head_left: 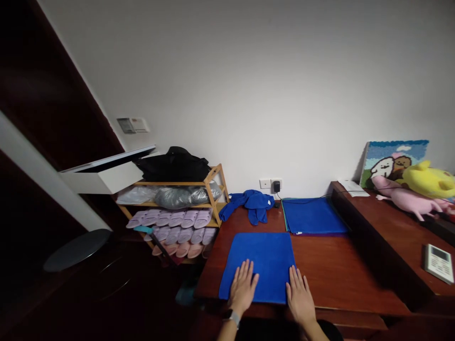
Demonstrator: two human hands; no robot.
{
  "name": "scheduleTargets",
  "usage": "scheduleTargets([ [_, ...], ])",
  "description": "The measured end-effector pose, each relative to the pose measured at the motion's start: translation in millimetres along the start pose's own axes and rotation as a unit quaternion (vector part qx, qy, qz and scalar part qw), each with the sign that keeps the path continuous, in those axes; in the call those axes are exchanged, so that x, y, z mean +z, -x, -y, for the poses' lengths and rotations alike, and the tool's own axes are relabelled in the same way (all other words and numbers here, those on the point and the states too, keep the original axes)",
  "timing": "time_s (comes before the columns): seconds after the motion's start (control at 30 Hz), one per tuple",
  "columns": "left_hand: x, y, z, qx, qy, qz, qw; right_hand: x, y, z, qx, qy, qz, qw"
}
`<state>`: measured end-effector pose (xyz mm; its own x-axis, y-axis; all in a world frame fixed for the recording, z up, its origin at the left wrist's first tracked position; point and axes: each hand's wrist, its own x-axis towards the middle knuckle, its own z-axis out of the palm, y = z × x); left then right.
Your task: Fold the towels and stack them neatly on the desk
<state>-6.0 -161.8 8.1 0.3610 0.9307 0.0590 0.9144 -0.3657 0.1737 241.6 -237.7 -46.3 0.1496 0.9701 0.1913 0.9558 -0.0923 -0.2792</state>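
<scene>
A blue cloth (268, 258) lies flat on the reddish-brown wooden desk (341, 270), close to its front edge. My left hand (243, 286) rests palm down on the cloth's lower left part, fingers stretched out. At the cloth's right edge is my right hand (299, 293), also flat with straight fingers, partly over the cloth and partly over the wood. Behind, a crumpled blue cloth (254, 203) sits at the desk's back left. To its right, a neat stack of flat cloths (314, 215) has a blue one on top.
Left of the desk stands a wooden rack (215, 199) with lilac and pink slippers and a black bag (174, 163). A raised ledge on the right holds a white calculator-like device (439, 263), plush toys (408, 196) and a picture (394, 158). A black plug (277, 186) sits in the wall socket.
</scene>
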Motion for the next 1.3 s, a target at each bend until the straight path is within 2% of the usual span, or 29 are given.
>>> scheduleTargets([
  [0.1,-6.3,10,47,-0.078,-0.027,-0.010,0.997,-2,3,0,-0.004,0.001,0.009,1.000],
  [0.17,-3.8,14,62,-0.098,-0.035,-0.013,0.994,-5,3,1,0.001,0.010,0.027,1.000],
  [0.33,6.2,18,68,-0.099,-0.043,-0.018,0.994,-28,-22,3,0.041,0.024,0.083,0.995],
  [0.4,1.1,15,70,-0.101,-0.040,-0.001,0.994,-38,-43,4,0.047,0.023,0.087,0.995],
  [0.5,-17.9,1,70,-0.107,-0.030,0.025,0.993,-44,-68,5,0.053,0.023,0.108,0.992],
  [0.57,-30.8,-15,57,-0.095,-0.014,0.016,0.995,-41,-75,5,0.052,0.025,0.116,0.992],
  [0.67,-34.5,-42,9,-0.008,0.024,-0.006,1.000,-32,-74,2,0.046,0.029,0.107,0.993],
  [0.77,-12.8,-62,-52,0.105,0.051,-0.004,0.993,-26,-70,-2,0.043,0.030,0.104,0.993],
  [0.83,7.3,-68,-80,0.115,0.066,-0.008,0.991,-23,-69,-4,0.039,0.035,0.102,0.993],
  [0.9,21.5,-72,-86,0.090,0.069,-0.008,0.993,-21,-70,-5,0.036,0.046,0.103,0.993],
  [0.93,24.5,-73,-81,0.073,0.065,-0.006,0.995,-21,-70,-5,0.035,0.052,0.103,0.993],
  [1.0,21.8,-73,-55,0.032,0.047,-0.003,0.998,-20,-71,-5,0.031,0.061,0.101,0.992],
  [1.13,-1.1,-66,22,-0.070,0.006,-0.018,0.997,-17,-71,-5,0.036,0.060,0.097,0.993],
  [1.2,-9.1,-62,52,-0.088,-0.004,-0.026,0.996,-14,-69,-6,0.039,0.054,0.095,0.993],
  [1.3,-9.4,-59,71,-0.081,-0.019,-0.036,0.996,-10,-72,-7,0.042,0.044,0.091,0.994],
])
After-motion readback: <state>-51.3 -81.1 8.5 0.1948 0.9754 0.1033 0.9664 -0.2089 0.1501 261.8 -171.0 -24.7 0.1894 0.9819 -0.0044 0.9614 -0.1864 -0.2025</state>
